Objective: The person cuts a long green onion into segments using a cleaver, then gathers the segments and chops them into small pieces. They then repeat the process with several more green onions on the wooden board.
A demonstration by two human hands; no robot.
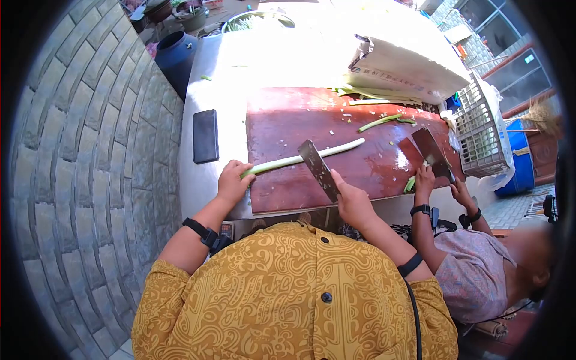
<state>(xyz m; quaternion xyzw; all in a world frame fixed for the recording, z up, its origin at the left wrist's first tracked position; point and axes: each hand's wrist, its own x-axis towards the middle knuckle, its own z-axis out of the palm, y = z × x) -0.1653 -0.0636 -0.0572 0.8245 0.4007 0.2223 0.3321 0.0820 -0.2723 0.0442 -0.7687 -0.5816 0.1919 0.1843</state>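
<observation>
- The leek (276, 164) lies on the board (282, 198), near the counter's (237, 138) near edge, towards its left corner; the cleaver (320, 170) crosses it, perhaps touching.
- Left hand (233, 180): fingers curled snugly on the leek's left end, forearm angled in.
- Right hand (353, 201): closed round the cleaver's handle, forearm slanting inward.
- Fingers need keeping clear of that blade.

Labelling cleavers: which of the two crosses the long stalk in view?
The cleaver in the person's right hand. The other cleaver is in the co-worker's hand, clear of that stalk.
</observation>
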